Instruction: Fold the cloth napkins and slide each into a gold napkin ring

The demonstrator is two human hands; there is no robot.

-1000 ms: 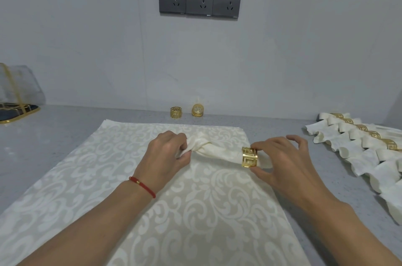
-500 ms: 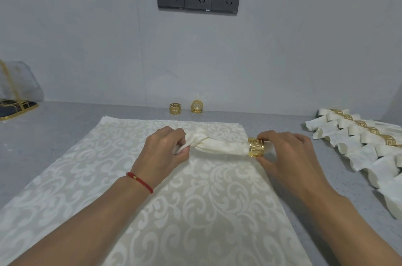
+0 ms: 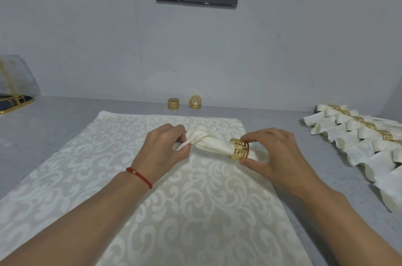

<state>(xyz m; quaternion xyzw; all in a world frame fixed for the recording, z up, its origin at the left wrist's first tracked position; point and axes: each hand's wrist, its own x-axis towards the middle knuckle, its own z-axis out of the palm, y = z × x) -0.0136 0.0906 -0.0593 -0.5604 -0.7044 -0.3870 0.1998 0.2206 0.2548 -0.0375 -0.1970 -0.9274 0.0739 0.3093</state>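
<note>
Both our hands hold one rolled napkin [image 3: 214, 145] just above the patterned cloth [image 3: 152, 211] spread on the counter [image 3: 43, 118]. Our left hand [image 3: 162, 148] has its grip curled tight round the napkin's bunched left end. Our right hand [image 3: 274, 155] pinches the gold napkin ring [image 3: 239, 148] between thumb and fingers; the ring sits round the napkin's right end, cloth poking out beyond it.

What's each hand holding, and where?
Left hand grips the rolled cream cloth napkin at its left end; right hand pinches the gold napkin ring.
</note>
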